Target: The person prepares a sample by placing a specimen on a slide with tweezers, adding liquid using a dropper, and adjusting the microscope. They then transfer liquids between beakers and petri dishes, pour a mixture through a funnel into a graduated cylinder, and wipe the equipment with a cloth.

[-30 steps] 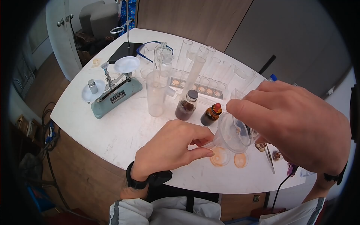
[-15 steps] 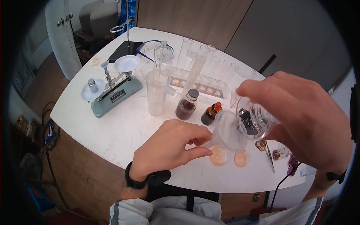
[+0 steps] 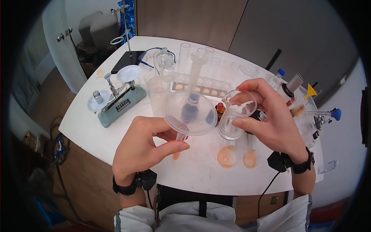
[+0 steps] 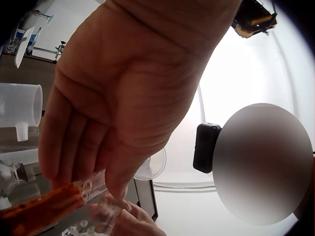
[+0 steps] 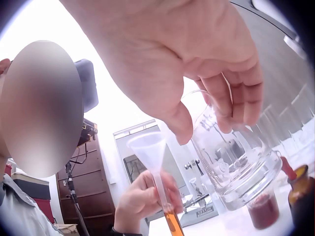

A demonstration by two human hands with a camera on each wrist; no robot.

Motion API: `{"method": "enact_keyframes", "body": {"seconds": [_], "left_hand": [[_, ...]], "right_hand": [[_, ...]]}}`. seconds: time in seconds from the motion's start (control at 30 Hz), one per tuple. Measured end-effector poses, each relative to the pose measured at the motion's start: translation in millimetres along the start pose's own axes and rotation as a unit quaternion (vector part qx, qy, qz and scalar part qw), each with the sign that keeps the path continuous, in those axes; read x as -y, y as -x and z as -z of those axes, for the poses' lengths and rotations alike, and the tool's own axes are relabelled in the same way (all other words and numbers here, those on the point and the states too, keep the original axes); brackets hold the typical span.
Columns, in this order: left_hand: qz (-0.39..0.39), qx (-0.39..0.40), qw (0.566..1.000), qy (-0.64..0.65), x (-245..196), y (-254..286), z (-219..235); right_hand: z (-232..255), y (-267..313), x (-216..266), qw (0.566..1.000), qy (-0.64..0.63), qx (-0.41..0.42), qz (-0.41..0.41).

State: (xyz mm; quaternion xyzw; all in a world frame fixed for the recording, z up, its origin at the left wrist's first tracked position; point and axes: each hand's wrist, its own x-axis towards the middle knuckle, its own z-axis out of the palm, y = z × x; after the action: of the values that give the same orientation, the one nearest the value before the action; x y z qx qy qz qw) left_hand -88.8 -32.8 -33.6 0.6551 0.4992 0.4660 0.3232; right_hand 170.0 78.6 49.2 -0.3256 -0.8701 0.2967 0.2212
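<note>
My left hand (image 3: 148,149) pinches a clear tube at the stem of a translucent funnel (image 3: 189,112); in the right wrist view the funnel (image 5: 149,150) stands in the tube's mouth, with orange liquid (image 5: 173,223) below. Orange liquid (image 4: 44,209) also shows in the tube in the left wrist view. My right hand (image 3: 270,120) grips a clear glass beaker (image 3: 231,129) by its side, to the right of the funnel. In the right wrist view the beaker (image 5: 241,182) is tilted and looks nearly empty.
A balance (image 3: 121,106) stands at the left, a black-based stand (image 3: 129,61) behind it. Glass tubes and a rack (image 3: 201,89) are at the back. Two dishes with orange contents (image 3: 227,156) (image 3: 250,159) lie near the front. A red-topped dropper bottle (image 3: 220,109) is behind the beaker.
The beaker has moved left and down, from tilted over the funnel to more upright beside it. My left hand has shifted left with the funnel, whose wide mouth now faces the head camera.
</note>
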Motion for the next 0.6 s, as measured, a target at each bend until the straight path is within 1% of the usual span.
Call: {"method": "enact_keyframes", "body": {"seconds": [0.07,0.17,0.23,0.27,0.3,0.33,0.4,0.5,0.53,0.6], "left_hand": [[0.004,0.0,1.0,-0.005,-2.4,-0.2,-0.6],[0.013,-0.001,1.0,-0.005,-4.5,-2.2,-3.0],[0.019,0.003,1.0,-0.004,-4.1,-4.4,-5.2],[0.004,0.0,1.0,-0.004,-3.0,-5.9,-7.2],[-0.011,-0.002,1.0,-0.004,-1.4,-7.8,-9.4],[-0.026,-0.003,1.0,-0.005,-0.6,-9.5,-11.2],[-0.017,0.0,1.0,0.005,-0.4,-11.0,-13.6],[-0.013,0.004,1.0,0.011,0.7,-13.3,-16.1],[-0.011,0.006,1.0,0.013,1.4,-13.8,-16.5],[0.017,0.017,1.0,0.008,0.8,-14.1,-15.3]], "right_hand": [[-16.5,-0.7,-19.7,0.999,-0.032,-0.003,0.016],[-35.7,0.5,-43.2,0.999,-0.028,0.004,0.027],[-42.6,1.6,-48.3,1.0,-0.008,0.029,0.006],[-46.3,2.0,-52.1,0.999,0.001,0.042,-0.006],[-52.9,1.6,-61.9,0.999,0.004,0.035,0.038],[-57.9,1.2,-67.8,0.999,-0.009,0.042,0.031],[-65.5,-1.1,-75.7,0.998,-0.034,0.054,0.018],[-72.8,-4.0,-83.4,0.994,-0.077,0.072,-0.024],[-72.9,-4.8,-83.1,0.994,-0.075,0.077,-0.026],[-72.2,-5.7,-80.9,0.993,-0.071,0.087,-0.031]]}}
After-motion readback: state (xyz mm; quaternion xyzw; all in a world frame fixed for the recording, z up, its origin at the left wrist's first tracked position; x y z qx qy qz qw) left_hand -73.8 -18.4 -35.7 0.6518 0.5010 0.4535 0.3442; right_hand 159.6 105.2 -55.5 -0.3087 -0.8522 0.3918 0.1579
